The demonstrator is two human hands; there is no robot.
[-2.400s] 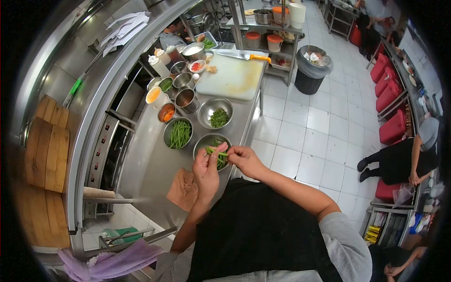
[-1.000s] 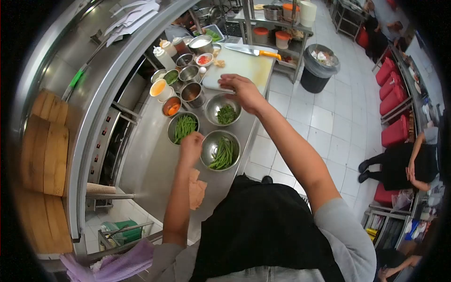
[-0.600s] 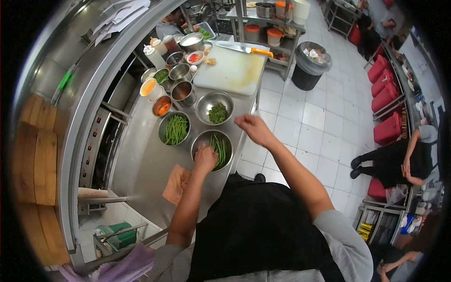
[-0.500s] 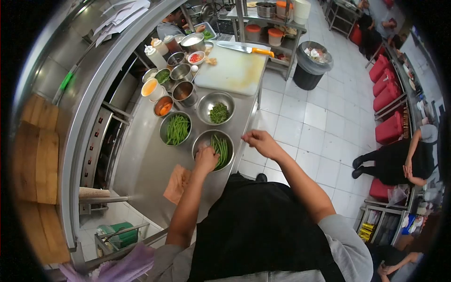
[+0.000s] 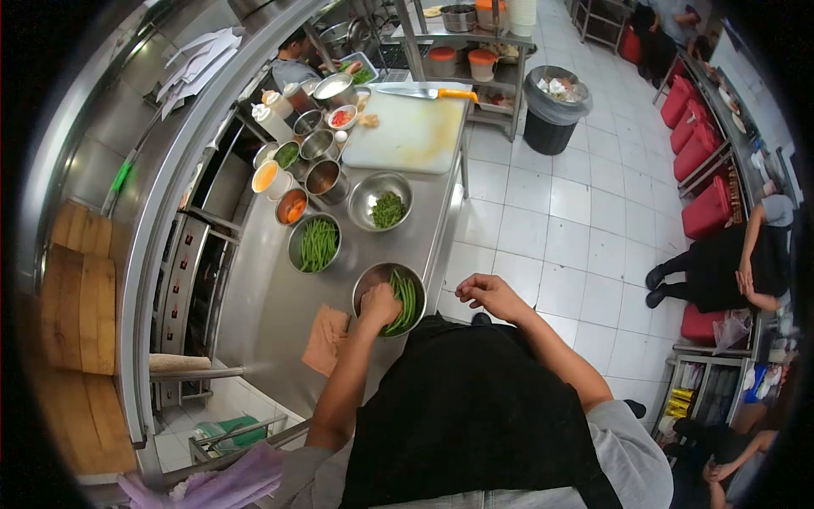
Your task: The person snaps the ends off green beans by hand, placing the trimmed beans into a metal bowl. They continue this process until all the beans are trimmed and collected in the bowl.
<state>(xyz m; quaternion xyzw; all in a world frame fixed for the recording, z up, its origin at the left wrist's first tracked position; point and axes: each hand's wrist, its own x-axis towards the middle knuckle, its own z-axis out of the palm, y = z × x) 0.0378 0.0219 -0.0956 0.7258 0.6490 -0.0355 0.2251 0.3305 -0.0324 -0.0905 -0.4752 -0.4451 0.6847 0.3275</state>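
My left hand (image 5: 379,304) reaches into a steel bowl (image 5: 365,282) near the table's front edge. Its fingers are curled beside the long green beans (image 5: 409,301), and what they hold, if anything, is hidden. Off the table's right edge, above the floor, my right hand (image 5: 490,295) hovers with bent fingers slightly apart and nothing visible in them. A second steel bowl (image 5: 293,256) to the upper left holds more green beans (image 5: 319,243). Chopped green pieces (image 5: 388,209) lie in a wider bowl (image 5: 362,199) behind. An orange cloth (image 5: 326,341) lies left of my wrist.
A white cutting board (image 5: 407,136) bears an orange-handled knife (image 5: 432,93). Several containers and squeeze bottles (image 5: 271,123) crowd its left side. A lined bin (image 5: 549,127) stands on the tiled floor. Another person (image 5: 292,64) works behind the table; more people are at the right.
The bowl under my left hand has shifted toward my body, widening its gap from the other bowls. My right hand's fingers have parted a little. The camera view has moved slightly.
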